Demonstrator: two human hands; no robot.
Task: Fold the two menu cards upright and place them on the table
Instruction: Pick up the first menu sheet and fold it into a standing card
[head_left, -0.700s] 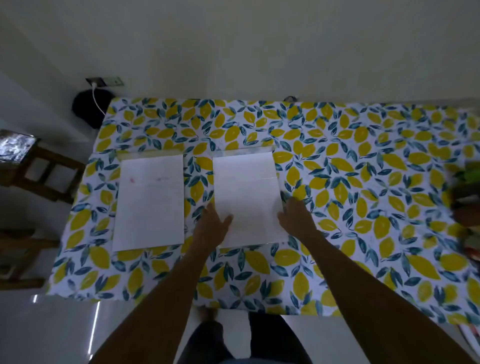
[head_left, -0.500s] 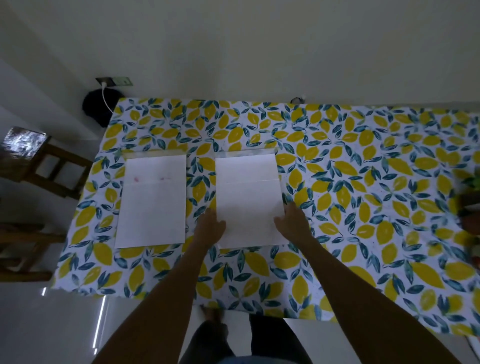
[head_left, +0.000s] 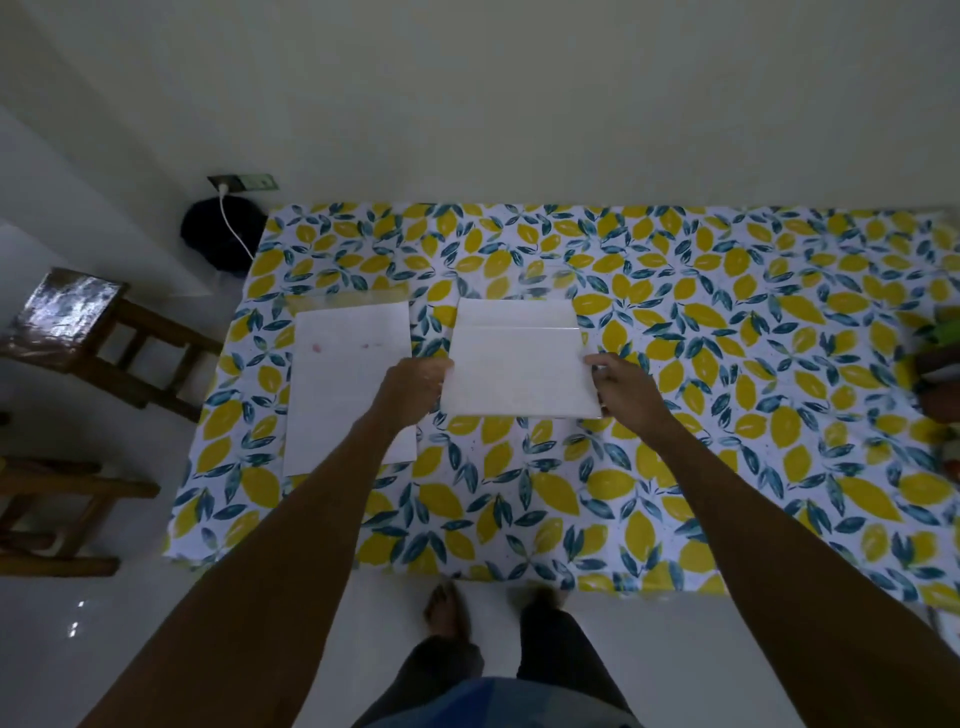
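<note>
Head view: the right-hand menu card (head_left: 519, 371) sits on the bench (head_left: 675, 467), its near half lifted and bent toward the far edge along a crease. The left hand (head_left: 418, 382) pinches its left edge and the right hand (head_left: 621, 387) its right edge, both closed on the card. It looks light, thin and glossy, stiff enough to hold a crease yet easy to buckle or slip, so gripping the side edges near the fold seems the safest hold. The second menu card (head_left: 348, 384) lies flat just beside it on the left, untouched, partly hidden by the left forearm. The lemon-print cloth to the right and toward the person is open; wooden chairs (head_left: 93, 338) stand beyond the bench's left edge.
</note>
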